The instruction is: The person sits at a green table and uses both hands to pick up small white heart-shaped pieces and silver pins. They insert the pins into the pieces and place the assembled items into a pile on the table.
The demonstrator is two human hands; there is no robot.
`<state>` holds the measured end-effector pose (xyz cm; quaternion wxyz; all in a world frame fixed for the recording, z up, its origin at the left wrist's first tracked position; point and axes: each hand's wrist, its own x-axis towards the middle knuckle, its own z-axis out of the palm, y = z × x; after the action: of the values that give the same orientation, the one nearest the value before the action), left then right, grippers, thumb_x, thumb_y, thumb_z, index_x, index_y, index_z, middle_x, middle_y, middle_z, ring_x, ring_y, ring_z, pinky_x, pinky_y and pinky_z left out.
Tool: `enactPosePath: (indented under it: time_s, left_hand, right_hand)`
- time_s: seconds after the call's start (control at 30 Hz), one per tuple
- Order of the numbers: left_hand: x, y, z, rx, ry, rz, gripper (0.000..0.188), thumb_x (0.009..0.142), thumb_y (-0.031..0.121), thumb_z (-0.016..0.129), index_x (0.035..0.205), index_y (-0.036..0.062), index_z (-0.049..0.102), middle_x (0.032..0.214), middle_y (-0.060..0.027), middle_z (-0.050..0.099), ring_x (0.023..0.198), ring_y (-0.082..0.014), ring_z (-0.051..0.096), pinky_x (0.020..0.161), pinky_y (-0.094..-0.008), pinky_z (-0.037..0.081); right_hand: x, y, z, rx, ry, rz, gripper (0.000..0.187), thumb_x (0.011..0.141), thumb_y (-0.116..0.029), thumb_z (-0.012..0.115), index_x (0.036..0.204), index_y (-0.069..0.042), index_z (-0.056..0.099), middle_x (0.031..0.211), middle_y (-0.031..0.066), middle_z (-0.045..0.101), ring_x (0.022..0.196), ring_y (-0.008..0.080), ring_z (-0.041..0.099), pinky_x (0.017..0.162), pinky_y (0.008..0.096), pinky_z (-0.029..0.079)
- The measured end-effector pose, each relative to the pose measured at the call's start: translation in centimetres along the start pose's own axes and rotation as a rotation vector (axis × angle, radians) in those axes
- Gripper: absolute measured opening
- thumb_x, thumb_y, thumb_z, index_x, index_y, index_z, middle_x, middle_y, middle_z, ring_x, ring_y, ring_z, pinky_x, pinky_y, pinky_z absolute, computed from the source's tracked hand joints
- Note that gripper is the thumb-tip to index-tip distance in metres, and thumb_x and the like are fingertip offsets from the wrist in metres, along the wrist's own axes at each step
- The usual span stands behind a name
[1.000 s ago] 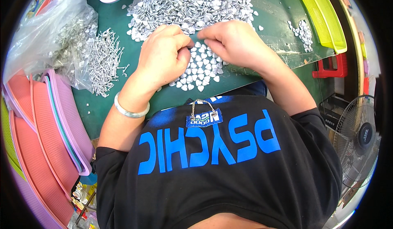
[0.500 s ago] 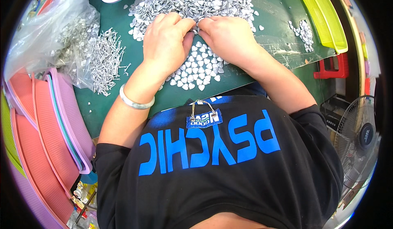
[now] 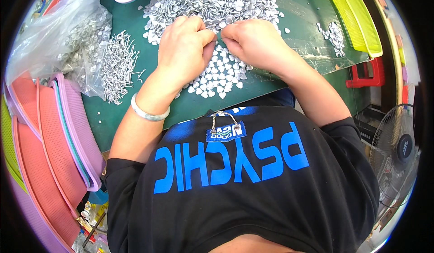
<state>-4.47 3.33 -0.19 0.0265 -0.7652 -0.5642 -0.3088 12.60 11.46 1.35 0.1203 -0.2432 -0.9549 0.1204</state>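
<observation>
A large heap of small silver heart-shaped pieces (image 3: 212, 4) covers the far middle of the green table. At its near edge my left hand (image 3: 184, 45) has thumb and fingers drawn together; whatever is between them is too small and hidden to make out. Just to its right, a small gap away, my right hand (image 3: 255, 45) is curled with its fingertips pressed together, and their contents are also hidden. Below and between both hands lies a looser spread of silver hearts (image 3: 221, 76), mostly in a single layer.
Left of my left hand lie a pile of thin silver pins (image 3: 120, 67) and a clear plastic bag (image 3: 58, 40) of silver pieces. Stacked pink and purple baskets (image 3: 58, 153) stand at the left. A yellow-green basket (image 3: 355, 17) and a small heart group (image 3: 334, 38) are at right.
My hands have moved slightly apart at the heap's near edge. The right hand shifted a little to the right, with its fingers more curled.
</observation>
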Motion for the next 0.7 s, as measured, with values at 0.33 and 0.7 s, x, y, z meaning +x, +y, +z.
enactPosePath:
  time_s: [0.33, 0.7]
  left_hand:
    - [-0.5, 0.1, -0.3, -0.112, -0.049, -0.025, 0.009, 0.066, 0.006, 0.066, 0.075, 0.0082, 0.069, 0.075, -0.0040, 0.057, 0.076, -0.0261, 0.055, 0.069, -0.0379, 0.047]
    - [-0.8, 0.0, -0.1, -0.140, -0.038, -0.047, 0.012, 0.068, 0.005, 0.064, 0.078, 0.0073, 0.070, 0.077, -0.0048, 0.059, 0.079, -0.0264, 0.056, 0.070, -0.0386, 0.048]
  right_hand:
    - [-1.0, 0.3, -0.4, 0.097, 0.047, 0.086, 0.011, 0.083, -0.018, 0.056, 0.079, -0.010, 0.063, 0.074, 0.0115, 0.065, 0.075, 0.0324, 0.064, 0.066, 0.0448, 0.050]
    - [-1.3, 0.2, 0.5, 0.051, 0.033, 0.003, 0.015, 0.084, -0.023, 0.059, 0.084, -0.010, 0.066, 0.077, 0.0095, 0.066, 0.076, 0.0315, 0.064, 0.066, 0.0432, 0.051]
